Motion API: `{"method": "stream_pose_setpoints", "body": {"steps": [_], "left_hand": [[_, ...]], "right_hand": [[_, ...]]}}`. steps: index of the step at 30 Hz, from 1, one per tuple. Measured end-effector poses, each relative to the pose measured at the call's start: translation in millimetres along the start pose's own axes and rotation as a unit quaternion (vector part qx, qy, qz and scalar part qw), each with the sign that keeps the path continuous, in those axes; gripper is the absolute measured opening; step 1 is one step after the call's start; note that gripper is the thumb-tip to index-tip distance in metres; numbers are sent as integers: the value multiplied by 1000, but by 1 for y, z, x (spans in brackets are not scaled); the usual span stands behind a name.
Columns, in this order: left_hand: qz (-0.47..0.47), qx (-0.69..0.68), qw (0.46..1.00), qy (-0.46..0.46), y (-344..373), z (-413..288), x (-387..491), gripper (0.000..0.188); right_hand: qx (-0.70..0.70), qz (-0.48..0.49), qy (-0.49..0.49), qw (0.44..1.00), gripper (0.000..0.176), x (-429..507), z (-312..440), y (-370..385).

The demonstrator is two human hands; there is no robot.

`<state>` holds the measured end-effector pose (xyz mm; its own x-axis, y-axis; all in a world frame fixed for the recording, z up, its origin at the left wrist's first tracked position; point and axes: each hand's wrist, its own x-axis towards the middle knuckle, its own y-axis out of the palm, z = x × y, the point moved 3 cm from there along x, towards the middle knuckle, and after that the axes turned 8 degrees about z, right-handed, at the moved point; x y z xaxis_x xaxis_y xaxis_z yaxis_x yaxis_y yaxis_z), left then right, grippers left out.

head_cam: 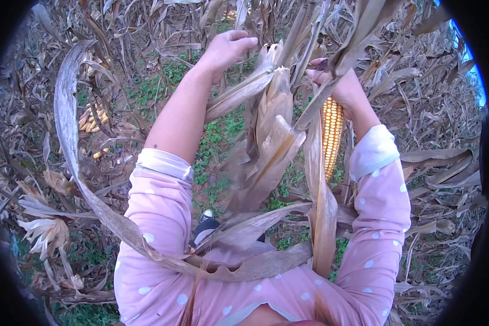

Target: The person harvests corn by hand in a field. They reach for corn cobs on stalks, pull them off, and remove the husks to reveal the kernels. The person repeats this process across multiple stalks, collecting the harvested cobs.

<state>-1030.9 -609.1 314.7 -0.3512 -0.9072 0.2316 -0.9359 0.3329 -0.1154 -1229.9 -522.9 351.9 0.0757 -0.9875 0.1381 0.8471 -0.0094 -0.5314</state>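
Observation:
My left hand is raised beside the top of a dry corn husk, its fingers curled, with a small gap between them and the husk. To the right, my right hand is at the upper end of a bare yellow corn cob, which hangs point down below it. A dry leaf crosses in front of that hand and hides part of its fingers, so its grip cannot be made out fully. Another dry husk hangs just left of the cob.
Dry corn stalks and leaves surround me. One long curled leaf arcs across my left side and chest. A pile of husked corn cobs lies on the ground at the left. Low green weeds grow below, near my shoe.

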Motion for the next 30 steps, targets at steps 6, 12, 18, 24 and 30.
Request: {"method": "stream_pose_setpoints", "body": {"steps": [6, 12, 18, 24, 30], "left_hand": [[179, 79, 979, 58, 30, 18, 26, 29], [166, 296, 929, 150, 18, 6, 21, 27], [80, 160, 974, 141, 20, 37, 9, 25], [89, -72, 989, 95, 37, 56, 2, 32], [37, 132, 991, 4, 31, 107, 9, 28]], "right_hand": [[65, 19, -4, 998, 31, 53, -21, 36], [-148, -92, -79, 981, 21, 48, -10, 49], [-134, -180, -89, 970, 17, 29, -8, 60], [2, -216, -57, 975, 15, 9, -11, 66], [102, 134, 5, 986, 14, -30, -35, 56]]}}
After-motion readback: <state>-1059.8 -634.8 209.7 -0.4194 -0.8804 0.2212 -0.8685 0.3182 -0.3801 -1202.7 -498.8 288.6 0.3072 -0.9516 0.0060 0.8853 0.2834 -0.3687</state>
